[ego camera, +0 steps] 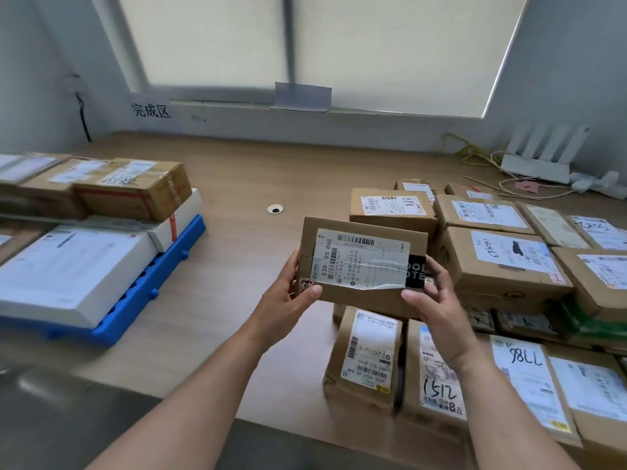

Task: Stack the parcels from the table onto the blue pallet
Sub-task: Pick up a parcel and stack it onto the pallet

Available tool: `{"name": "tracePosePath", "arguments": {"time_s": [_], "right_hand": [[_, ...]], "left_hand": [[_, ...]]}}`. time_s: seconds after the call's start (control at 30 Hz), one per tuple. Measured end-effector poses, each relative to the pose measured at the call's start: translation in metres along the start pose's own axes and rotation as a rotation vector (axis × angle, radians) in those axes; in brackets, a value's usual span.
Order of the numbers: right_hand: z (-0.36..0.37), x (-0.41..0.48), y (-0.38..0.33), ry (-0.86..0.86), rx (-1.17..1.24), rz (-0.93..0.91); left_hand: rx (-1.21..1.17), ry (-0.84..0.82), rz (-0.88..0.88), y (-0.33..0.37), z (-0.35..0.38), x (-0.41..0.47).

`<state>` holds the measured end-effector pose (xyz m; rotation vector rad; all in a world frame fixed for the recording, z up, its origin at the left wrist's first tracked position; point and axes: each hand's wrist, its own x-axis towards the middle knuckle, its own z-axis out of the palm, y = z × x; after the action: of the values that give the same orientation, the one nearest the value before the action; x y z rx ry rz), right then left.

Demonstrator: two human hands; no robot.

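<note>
Head camera: a person's left grip (288, 300) and right grip (437, 300) hold a small brown parcel (359, 262) by its two short ends, thumbs on the top face and fingers curled round the sides. It is lifted clear of the worktop (237, 178), at the left edge of the parcel pile (502, 259). Its white shipping label reads "530- D5 065" beneath a barcode, and a black patch by the right thumb shows the part-letters "OOL" and "OTE".

Below the held parcel, one carton (437, 378) carries a handwritten "1512" and a printed "8"; behind it, another carton (393, 208) is marked "A68". The remaining labels in the pile are too small or blurred to read.

At left, the blue pallet (163, 283) lies on the worktop, loaded with a flat white box (71, 273) and, further back, a brown carton (135, 188) banded with red tape. A strip of bare blue shows along the pallet's right edge. A sign (151, 110) on the wall behind reads "完成区".

Bare wood runs between pallet and pile, broken only by a round cable grommet (275, 208). A white router (539, 161) with loose cables sits at the far right corner.
</note>
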<state>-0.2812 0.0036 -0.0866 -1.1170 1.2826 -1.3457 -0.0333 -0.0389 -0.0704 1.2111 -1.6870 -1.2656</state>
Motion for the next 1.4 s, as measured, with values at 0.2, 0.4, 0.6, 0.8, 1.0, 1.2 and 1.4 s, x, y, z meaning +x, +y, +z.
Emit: {"name": "tracePosePath", "arguments": {"time_s": [0.2, 0.4, 0.6, 0.8, 1.0, 1.2, 1.4], "right_hand": [[0.031, -0.002, 0.005, -0.197, -0.035, -0.011], [0.064, -0.005, 0.003, -0.212, -0.021, -0.011], [0.115, 0.004, -0.005, -0.241, -0.015, -0.03], [0.194, 0.015, -0.017, -0.281, -0.041, -0.077], [0.292, 0.022, -0.022, -0.341, -0.071, -0.078], [0.386, 0.025, -0.02, -0.383, -0.099, -0.095], [0.472, 0.025, -0.016, -0.439, -0.075, -0.072]], "left_hand": [[0.038, 0.109, -0.029, -0.003, -0.026, -0.032], [0.062, 0.166, -0.047, -0.006, -0.06, -0.057], [0.047, 0.37, -0.056, -0.015, -0.127, -0.075], [0.313, 0.635, -0.082, -0.035, -0.205, -0.097], [0.666, 0.684, -0.153, -0.068, -0.293, -0.123], [0.879, 0.732, -0.144, -0.094, -0.378, -0.151], [0.987, 0.794, -0.198, -0.116, -0.452, -0.182]]}}
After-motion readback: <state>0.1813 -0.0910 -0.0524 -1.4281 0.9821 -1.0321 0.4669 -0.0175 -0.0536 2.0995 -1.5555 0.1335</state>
